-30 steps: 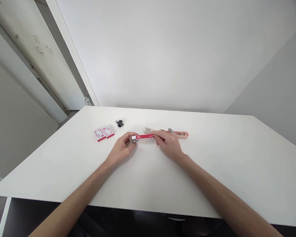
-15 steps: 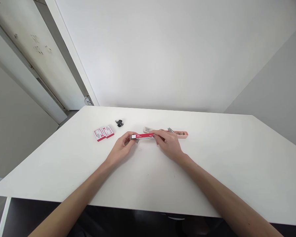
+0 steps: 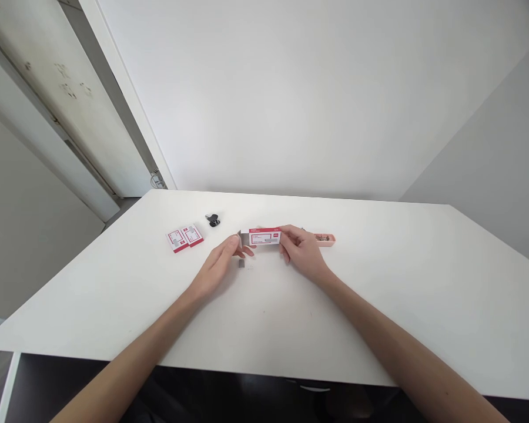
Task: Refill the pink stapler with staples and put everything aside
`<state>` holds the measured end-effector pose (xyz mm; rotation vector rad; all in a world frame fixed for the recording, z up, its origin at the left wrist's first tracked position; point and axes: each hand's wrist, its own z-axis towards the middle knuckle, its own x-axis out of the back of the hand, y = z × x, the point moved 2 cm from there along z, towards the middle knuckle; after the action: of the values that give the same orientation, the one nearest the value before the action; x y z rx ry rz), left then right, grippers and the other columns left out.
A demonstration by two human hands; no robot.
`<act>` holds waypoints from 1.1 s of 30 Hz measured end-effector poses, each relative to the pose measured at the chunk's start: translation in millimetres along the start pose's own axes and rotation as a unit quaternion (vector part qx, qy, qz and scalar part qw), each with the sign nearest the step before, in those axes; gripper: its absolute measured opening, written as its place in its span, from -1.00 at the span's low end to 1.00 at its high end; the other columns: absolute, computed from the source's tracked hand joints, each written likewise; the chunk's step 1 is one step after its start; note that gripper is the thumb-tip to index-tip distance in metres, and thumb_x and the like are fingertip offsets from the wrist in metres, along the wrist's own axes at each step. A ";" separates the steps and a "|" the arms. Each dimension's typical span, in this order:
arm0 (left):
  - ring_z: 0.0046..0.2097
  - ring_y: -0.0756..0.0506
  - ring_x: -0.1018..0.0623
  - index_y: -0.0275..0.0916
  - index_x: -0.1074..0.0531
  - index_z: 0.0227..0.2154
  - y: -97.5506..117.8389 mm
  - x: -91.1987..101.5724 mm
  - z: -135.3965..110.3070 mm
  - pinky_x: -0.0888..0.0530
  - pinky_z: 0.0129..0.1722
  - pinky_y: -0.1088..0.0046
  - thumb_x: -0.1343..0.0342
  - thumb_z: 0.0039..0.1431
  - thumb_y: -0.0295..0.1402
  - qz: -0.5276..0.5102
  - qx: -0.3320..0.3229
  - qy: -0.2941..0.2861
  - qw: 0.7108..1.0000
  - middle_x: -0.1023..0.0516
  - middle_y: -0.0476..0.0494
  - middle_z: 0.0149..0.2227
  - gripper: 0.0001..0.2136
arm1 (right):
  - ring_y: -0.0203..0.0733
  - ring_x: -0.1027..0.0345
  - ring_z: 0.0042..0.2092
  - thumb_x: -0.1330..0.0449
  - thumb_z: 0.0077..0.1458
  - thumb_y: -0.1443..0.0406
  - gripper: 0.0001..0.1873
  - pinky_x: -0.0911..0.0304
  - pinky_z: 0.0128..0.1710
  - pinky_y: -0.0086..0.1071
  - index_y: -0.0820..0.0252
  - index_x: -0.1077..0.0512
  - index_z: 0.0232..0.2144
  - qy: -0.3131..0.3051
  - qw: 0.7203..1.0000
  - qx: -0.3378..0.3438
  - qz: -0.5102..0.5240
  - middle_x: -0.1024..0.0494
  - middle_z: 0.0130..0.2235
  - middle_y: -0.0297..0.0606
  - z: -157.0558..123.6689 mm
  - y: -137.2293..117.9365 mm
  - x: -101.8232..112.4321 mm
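Between my hands, just above the table, is a small red-and-white staple box [image 3: 265,237], its printed face turned toward me. My right hand [image 3: 302,251] pinches the box's right end. At the left end, a grey piece, flap or inner part, sticks out, and my left hand [image 3: 221,257] grips it between thumb and finger, the other fingers loosely spread below. A small grey block [image 3: 241,263], which looks like a strip of staples, lies on the table under my left fingers. Behind my right hand, a pink stapler [image 3: 326,239] is mostly hidden.
Two more red-and-white boxes [image 3: 184,237] lie side by side at the left. Beyond them is a black clip-like object [image 3: 213,220]. The white table [image 3: 264,335] meets a plain wall [image 3: 282,106] at its far edge.
The box has tilted so its printed face shows, and moved slightly right and up. My left hand has shifted left on its end. The small grey block now shows on the table.
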<state>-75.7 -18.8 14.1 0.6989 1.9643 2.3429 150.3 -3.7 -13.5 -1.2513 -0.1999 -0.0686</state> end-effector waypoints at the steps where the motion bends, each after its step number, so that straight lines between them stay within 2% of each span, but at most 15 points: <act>1: -0.03 -0.19 -0.56 -0.21 -0.49 -0.18 -0.9 0.2 0.0 -0.42 0.13 0.18 0.20 0.46 0.07 -0.001 -0.004 0.003 1.000 -0.63 -0.26 -0.08 -0.49 | -0.30 -0.24 -0.58 -0.12 0.33 0.07 -0.68 -0.20 -0.56 -0.38 0.11 -0.56 -0.14 -0.012 1.000 -0.011 0.021 -0.42 -0.52 -0.41 0.6 0.0 -0.1; 7: -0.12 -0.15 -0.56 -0.20 -0.48 -0.19 -3.2 1.8 1.2 -0.43 0.06 0.24 0.15 0.47 0.05 0.039 -0.019 0.031 0.999 -0.61 -0.16 -0.24 -0.54 | -0.32 -0.29 -0.57 -0.16 0.32 0.02 -0.68 -0.24 -0.53 -0.39 0.12 -0.53 -0.19 -0.085 0.992 -0.036 0.087 -0.45 -0.51 -0.41 0.7 -2.9 -3.0; 12: -0.17 -0.14 -0.56 -0.21 -0.49 -0.18 -5.5 2.4 3.3 -0.47 -0.02 0.28 0.14 0.45 0.08 0.053 -0.008 0.061 0.997 -0.62 -0.16 -0.26 -0.52 | -0.29 -0.36 -0.53 -0.05 0.38 -0.06 -0.54 -0.26 -0.53 -0.38 0.14 -0.45 -0.34 -0.122 0.985 -0.040 0.114 -0.49 -0.44 -0.33 -1.1 -7.5 -4.7; 15: -0.19 -0.14 -0.56 -0.21 -0.51 -0.19 -4.6 2.4 3.4 -0.47 -0.05 0.30 0.13 0.44 0.09 0.061 0.000 0.065 0.996 -0.62 -0.15 -0.30 -0.51 | -0.29 -0.35 -0.53 -0.08 0.36 -0.08 -0.55 -0.28 -0.51 -0.38 0.14 -0.49 -0.25 -0.123 0.987 -0.039 0.094 -0.48 -0.47 -0.36 -1.9 -8.2 -5.5; 18: -0.21 -0.14 -0.55 -0.20 -0.55 -0.16 -3.0 2.7 2.9 -0.47 -0.06 0.31 0.08 0.42 0.09 0.054 0.001 0.032 0.998 -0.61 -0.12 -0.32 -0.52 | -0.28 -0.33 -0.54 -0.16 0.32 -0.07 -0.57 -0.28 -0.50 -0.38 0.12 -0.51 -0.08 -0.123 0.989 -0.043 0.068 -0.45 -0.52 -0.42 -2.1 -7.0 -5.3; 22: -0.23 -0.11 -0.54 -0.19 -0.57 -0.11 -4.5 5.0 3.3 -0.47 -0.06 0.31 0.00 0.40 0.06 -0.012 -0.002 -0.030 0.999 -0.57 -0.10 -0.36 -0.57 | -0.30 -0.33 -0.53 -0.17 0.33 -0.07 -0.58 -0.29 -0.48 -0.37 0.14 -0.54 -0.11 -0.140 0.986 -0.038 0.088 -0.45 -0.51 -0.41 -1.4 -5.9 -3.2; 27: -0.25 -0.10 -0.54 -0.20 -0.56 -0.14 -3.8 4.6 3.6 -0.49 -0.05 0.28 -0.08 0.37 0.05 -0.062 -0.002 -0.094 0.994 -0.57 -0.13 -0.32 -0.60 | -0.28 -0.37 -0.49 -0.17 0.34 -0.07 -0.54 -0.31 -0.46 -0.36 0.15 -0.55 -0.03 -0.183 0.977 -0.029 0.103 -0.47 -0.49 -0.38 -1.2 -6.4 -2.4; 30: -0.28 -0.09 -0.54 -0.20 -0.52 -0.04 0.7 3.1 1.2 -0.49 -0.08 0.28 -0.06 0.38 0.04 -0.040 -0.003 -0.052 0.998 -0.59 -0.11 -0.30 -0.59 | -0.28 -0.37 -0.49 -0.17 0.33 -0.07 -0.55 -0.31 -0.46 -0.36 0.15 -0.55 -0.07 -0.175 0.978 -0.037 0.106 -0.47 -0.48 -0.38 -1.3 -6.9 -3.5; 33: -0.22 -0.09 -0.57 -0.16 -0.40 0.13 3.2 2.3 -1.9 -0.51 -0.08 0.30 -0.02 0.42 0.00 0.001 -0.030 0.027 0.999 -0.61 -0.15 -0.14 -0.59 | -0.29 -0.37 -0.50 -0.18 0.32 -0.08 -0.57 -0.30 -0.46 -0.36 0.14 -0.54 -0.15 -0.159 0.981 -0.049 0.099 -0.49 -0.48 -0.38 -2.1 -7.5 -6.0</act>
<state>-77.5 -20.7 17.6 0.6408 1.9048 2.4356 143.5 -8.4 -8.2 -1.3701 -0.3504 0.2989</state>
